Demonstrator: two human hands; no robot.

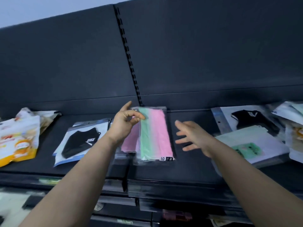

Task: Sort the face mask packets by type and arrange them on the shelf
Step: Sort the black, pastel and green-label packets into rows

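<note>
Far left on the dark shelf [188,163]: orange and white packets [18,138], overlapping in a loose heap, one tilted against another behind it.

Next along, lying flat: clear packet with a black mask [78,140], white logo on the mask, a bit of white card behind it.

Above and just right of that: left hand [124,122], forearm reaching up from the lower left, index finger pointing toward the back panel [213,54], thumb and other fingers curled together at the top edge of the pink and green packet [154,133]. Looks like a pinch on that edge, though blur hides the actual contact.

Middle of the shelf: that pink and green packet, clear wrapper, long side running front to back, a green strip between pink ones, a small black and white label at the near right corner. Partly under it on the left, a second pink packet [130,141].

Right of the packet, apart from it: right hand [191,136], open, fingers spread and pointing left, holding nothing, hovering over bare shelf.

Further right: pale green packet [249,145] lying flat, overlapping another black mask packet [249,118] behind it.

Far right edge: more packets [293,128] piled up, blurred.

Below the shelf edge: lower tiers, too blurred to read.
</note>
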